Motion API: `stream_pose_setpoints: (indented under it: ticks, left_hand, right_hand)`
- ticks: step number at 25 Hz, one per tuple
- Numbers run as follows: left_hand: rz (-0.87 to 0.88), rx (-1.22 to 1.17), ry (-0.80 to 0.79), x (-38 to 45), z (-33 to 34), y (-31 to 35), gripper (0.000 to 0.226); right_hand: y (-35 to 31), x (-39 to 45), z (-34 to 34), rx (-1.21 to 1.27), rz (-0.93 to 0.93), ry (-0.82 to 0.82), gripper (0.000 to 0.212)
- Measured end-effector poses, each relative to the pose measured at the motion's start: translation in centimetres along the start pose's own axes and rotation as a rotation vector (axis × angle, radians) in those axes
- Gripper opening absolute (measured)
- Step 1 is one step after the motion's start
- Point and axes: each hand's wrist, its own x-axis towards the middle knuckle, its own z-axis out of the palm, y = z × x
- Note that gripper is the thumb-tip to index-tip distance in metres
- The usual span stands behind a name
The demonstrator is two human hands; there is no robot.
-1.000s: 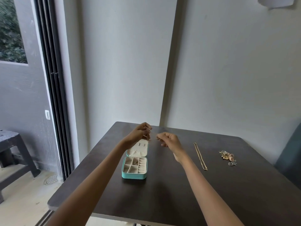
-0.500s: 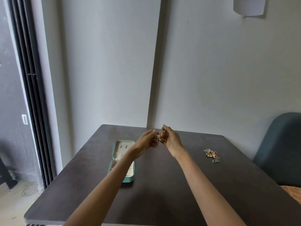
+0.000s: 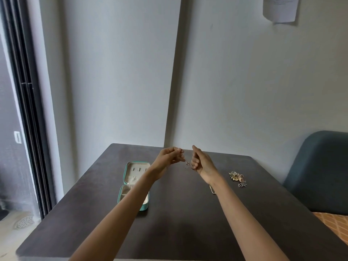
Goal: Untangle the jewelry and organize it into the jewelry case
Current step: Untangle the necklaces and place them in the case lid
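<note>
Two hands up over the far middle of the dark tabletop, close together but not touching. Left hand has its fingers curled, tips pinched; right hand is curled too, thumb up, and a small ring-like piece of jewelry hangs between them off a fine chain. Which fingers clamp it is too small to tell, but both hands look pinched on it.

Off to the left, the teal jewelry case lies open on the tabletop, lid back toward the wall, cream compartments showing, the left forearm crossing over its near half. It sits well in from the left edge.

Right side: a tangled pile of jewelry lies near the right forearm, well short of the right edge, and a bit of gold chain peeks out beside that forearm.

Plenty of bare dark surface toward the near edge. The far edge butts up to the pale wall; a blue-grey chair stands just beyond the right edge.
</note>
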Motion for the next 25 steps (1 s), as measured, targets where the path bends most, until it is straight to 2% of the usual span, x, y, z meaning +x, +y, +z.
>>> stream_pose_setpoints:
  ticks: [8, 10, 12, 17, 23, 25]
  left_hand:
    - [-0.038, -0.32, 0.205, -0.3, 0.2, -1.5, 0.012]
    - [-0.045, -0.328, 0.225, -0.5, 0.0, -1.9, 0.012]
    - [-0.041, -0.25, 0.227, -0.7, -0.1, -2.3, 0.014]
    - [-0.018, 0.215, 0.104, -1.0, -0.5, -3.1, 0.013]
    - [-0.043, 0.417, 0.071, -0.5, -0.7, -3.5, 0.018]
    - [-0.053, 0.638, 0.041, -0.5, -0.8, -3.6, 0.019]
  right_hand:
    - [1.1, 0.0, -0.9, 0.33, 0.004, 0.0, 0.029]
    - [1.5, 0.1, -1.6, 0.393, 0.017, 0.012, 0.03]
    - [1.8, 0.2, -2.1, 0.434, 0.021, 0.035, 0.03]
    - [1.1, 0.6, -3.0, 0.531, 0.0, 0.086, 0.028]
    - [0.1, 0.4, -2.9, 0.478, -0.048, 0.063, 0.018]
    - [0.1, 0.3, -2.9, 0.483, -0.053, 0.081, 0.016]
